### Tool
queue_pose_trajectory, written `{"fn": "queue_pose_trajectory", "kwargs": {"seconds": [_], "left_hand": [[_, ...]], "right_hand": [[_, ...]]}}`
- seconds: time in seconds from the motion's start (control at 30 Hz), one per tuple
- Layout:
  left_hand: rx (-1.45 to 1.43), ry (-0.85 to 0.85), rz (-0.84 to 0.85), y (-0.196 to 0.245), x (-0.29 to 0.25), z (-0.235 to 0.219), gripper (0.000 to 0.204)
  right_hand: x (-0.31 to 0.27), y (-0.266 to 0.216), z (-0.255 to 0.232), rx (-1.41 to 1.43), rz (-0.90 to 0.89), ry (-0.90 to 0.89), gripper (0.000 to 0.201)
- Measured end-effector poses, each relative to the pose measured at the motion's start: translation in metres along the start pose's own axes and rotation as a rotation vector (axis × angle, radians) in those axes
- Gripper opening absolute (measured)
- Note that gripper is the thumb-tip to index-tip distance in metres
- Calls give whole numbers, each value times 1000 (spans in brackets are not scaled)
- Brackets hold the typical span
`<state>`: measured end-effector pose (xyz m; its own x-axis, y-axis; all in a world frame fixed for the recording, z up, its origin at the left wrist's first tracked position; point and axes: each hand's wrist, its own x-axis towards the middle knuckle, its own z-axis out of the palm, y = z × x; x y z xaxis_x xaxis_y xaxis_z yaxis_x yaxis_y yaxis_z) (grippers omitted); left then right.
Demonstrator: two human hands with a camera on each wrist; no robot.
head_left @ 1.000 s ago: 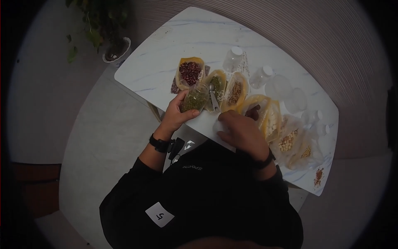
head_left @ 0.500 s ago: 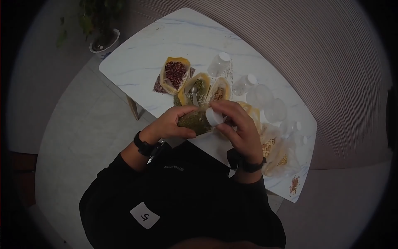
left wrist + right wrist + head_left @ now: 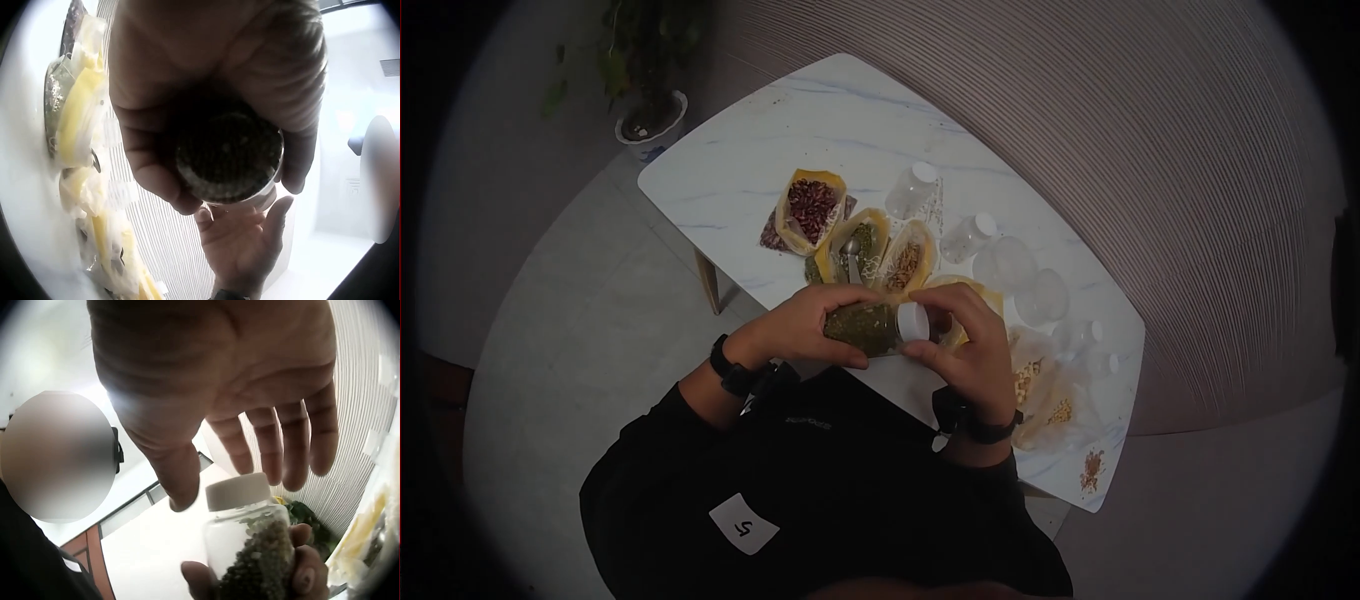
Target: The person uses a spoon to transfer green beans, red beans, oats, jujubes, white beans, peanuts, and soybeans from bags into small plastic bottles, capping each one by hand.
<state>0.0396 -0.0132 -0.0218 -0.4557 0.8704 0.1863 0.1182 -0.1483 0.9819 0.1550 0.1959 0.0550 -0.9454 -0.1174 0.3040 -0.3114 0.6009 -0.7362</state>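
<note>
My left hand (image 3: pixel 795 325) grips a clear plastic jar (image 3: pixel 858 328) of small green beans, tipped on its side in the head view. A white screw lid (image 3: pixel 239 491) sits on its mouth. The right hand (image 3: pixel 975 350) is at the lid end, thumb and fingers spread around the lid with gaps showing in the right wrist view. Seen from the left wrist, the dark jar base fills the left palm. Just beyond the hands is an opened bag of green beans (image 3: pixel 868 238) with a metal spoon (image 3: pixel 852 255) in it.
An opened bag of dark red beans (image 3: pixel 812 205) stands left of the spoon's bag, a bag of brown pieces (image 3: pixel 905 262) to its right. Several clear jars, one a white-lidded jar (image 3: pixel 912 190), stand behind. Plastic bags of pale kernels (image 3: pixel 1045 400) lie toward the right end of the table (image 3: pixel 740 160).
The right hand has brought the white lid from beside the bags onto the jar's mouth. The left hand has drawn the jar toward the body and tipped it sideways. The right fingers have since spread.
</note>
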Motion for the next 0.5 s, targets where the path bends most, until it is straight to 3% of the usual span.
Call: {"fn": "queue_pose_trajectory", "kwargs": {"seconds": [0.03, 0.17, 0.27, 0.33, 0.47, 0.5], "left_hand": [[22, -5, 17, -2, 0, 2, 67], [-64, 14, 15, -4, -1, 1, 66], [-70, 0, -17, -2, 1, 0, 66], [-33, -17, -2, -3, 3, 0, 66], [-127, -18, -63, 0, 6, 1, 65], [-177, -6, -59, -2, 7, 1, 65]], "right_hand": [[-1, 0, -1, 7, 89, -13, 54], [3, -12, -3, 112, 11, 19, 48], [0, 2, -6, 89, -70, -78, 51], [0, 2, -8, 71, 181, -121, 50], [0, 4, -5, 273, 143, 2, 44], [0, 8, -4, 255, 54, -14, 42]]}}
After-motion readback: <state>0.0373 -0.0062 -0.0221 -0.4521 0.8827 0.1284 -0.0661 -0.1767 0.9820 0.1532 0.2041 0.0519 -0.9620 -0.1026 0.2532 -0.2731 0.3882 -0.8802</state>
